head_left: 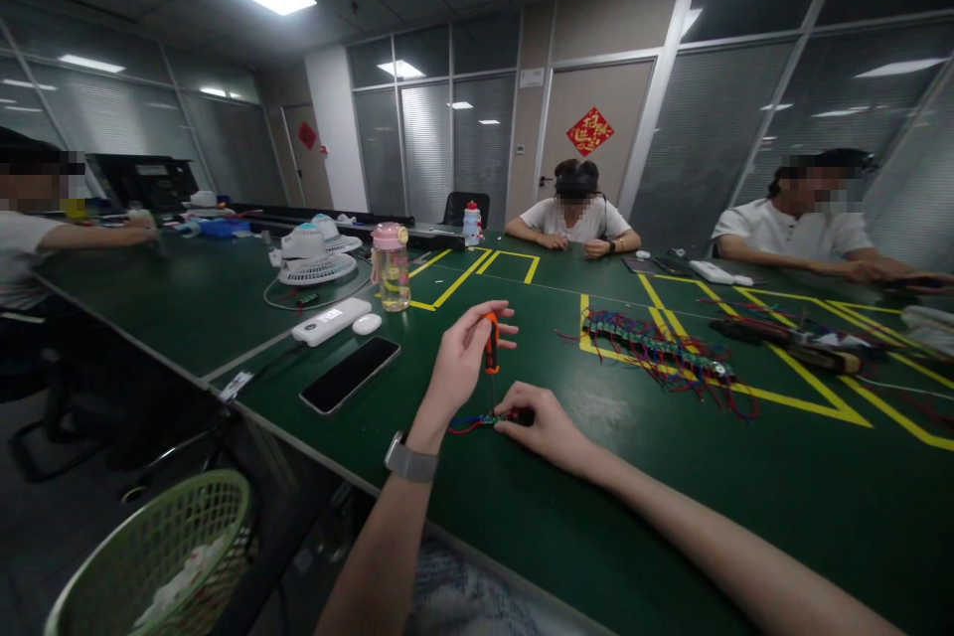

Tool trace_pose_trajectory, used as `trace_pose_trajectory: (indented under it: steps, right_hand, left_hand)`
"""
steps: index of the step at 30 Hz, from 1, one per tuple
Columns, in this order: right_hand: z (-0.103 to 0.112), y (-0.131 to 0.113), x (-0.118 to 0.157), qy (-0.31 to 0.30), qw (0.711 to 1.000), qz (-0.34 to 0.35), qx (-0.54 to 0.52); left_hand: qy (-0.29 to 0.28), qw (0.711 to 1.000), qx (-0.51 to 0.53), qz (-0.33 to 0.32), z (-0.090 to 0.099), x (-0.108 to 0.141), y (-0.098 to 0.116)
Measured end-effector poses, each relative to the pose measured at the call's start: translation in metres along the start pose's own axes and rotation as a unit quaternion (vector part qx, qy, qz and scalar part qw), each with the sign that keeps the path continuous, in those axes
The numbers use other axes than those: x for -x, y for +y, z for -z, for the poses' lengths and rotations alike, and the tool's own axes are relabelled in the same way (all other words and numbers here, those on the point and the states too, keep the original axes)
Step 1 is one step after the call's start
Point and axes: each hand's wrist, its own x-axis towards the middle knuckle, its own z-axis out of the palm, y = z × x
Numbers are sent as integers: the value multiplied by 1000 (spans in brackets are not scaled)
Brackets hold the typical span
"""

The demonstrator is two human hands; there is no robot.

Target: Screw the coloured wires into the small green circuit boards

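My left hand [466, 358], a watch [411, 458] on its wrist, is closed round the handle of an orange and black screwdriver [491, 343], some fingers stretched out. The screwdriver stands nearly upright, its thin shaft reaching down to a small green circuit board [490, 419] on the table. Red and blue wires [466, 425] run off the board's left end. My right hand [541, 425] pinches the board's right end between thumb and fingers, hiding part of it.
On the green table [596, 497] lie a phone [350, 375], a white power bank [331, 321], a bottle [392, 268] and small fans [317, 258]. Wired circuit boards [656, 343] lie in a row at right. Three people sit around the table. A green basket [224, 507] stands below left.
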Motion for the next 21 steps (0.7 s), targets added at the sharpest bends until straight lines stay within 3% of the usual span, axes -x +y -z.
trace_pose_trajectory:
  steps: [6, 11, 13, 17, 21]
  right_hand:
    - [-7, 3, -4, 41, 998, -38, 8]
    - [-3, 6, -6, 21, 1000, -12, -9]
    - [-1, 8, -8, 6, 1000, -9, -19]
    - [0, 13, -19, 0, 1000, -3, -26]
    - [-3, 17, -30, 6, 999, 1, -33]
  left_hand:
    - [113, 981, -145, -61, 6, 0, -2]
    - [36, 999, -24, -12, 4, 0, -2]
    - [40, 999, -13, -1, 3, 0, -2]
    - [95, 989, -107, -38, 2, 0, -3]
    - [66, 995, -60, -35, 3, -2, -4]
